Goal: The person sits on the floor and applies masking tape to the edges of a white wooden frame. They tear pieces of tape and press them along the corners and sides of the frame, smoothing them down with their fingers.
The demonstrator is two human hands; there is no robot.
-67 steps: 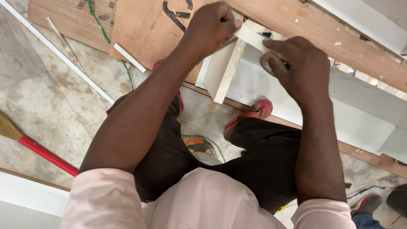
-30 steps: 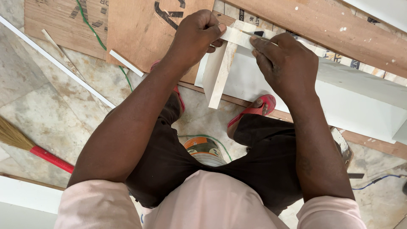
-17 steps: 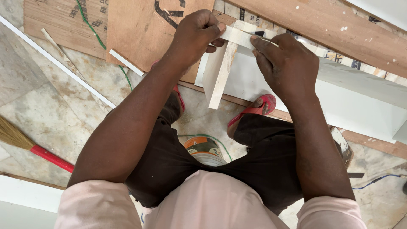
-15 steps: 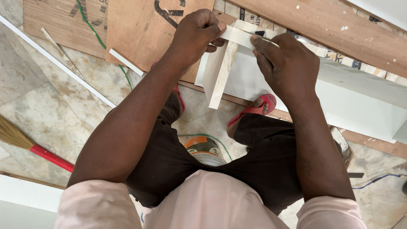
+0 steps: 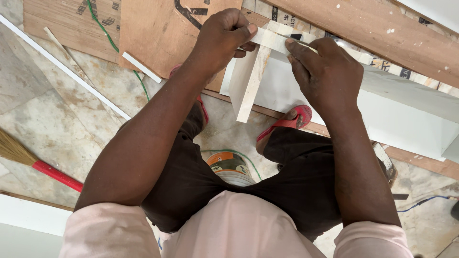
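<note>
Pale cream wooden strip (image 5: pixel 248 81), red sandals (image 5: pixel 291 122), red-handled broom (image 5: pixel 52 173), green cable (image 5: pixel 107 36).

Single head-worn view, steeply downward, close over the hands (image 5: pixel 272 52) and floor (image 5: pixel 43 124).

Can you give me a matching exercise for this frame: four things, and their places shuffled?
Things:
1. left hand
2. right hand
3. broom
4. can

Places:
A. on the floor between the person's legs
B. at the left edge, lying on the floor tiles, red handle
C. closed on the left end of the pale wooden strip
D. fingers pressed on the pale wooden strip, further right

Pairs: 1-C, 2-D, 3-B, 4-A
</note>
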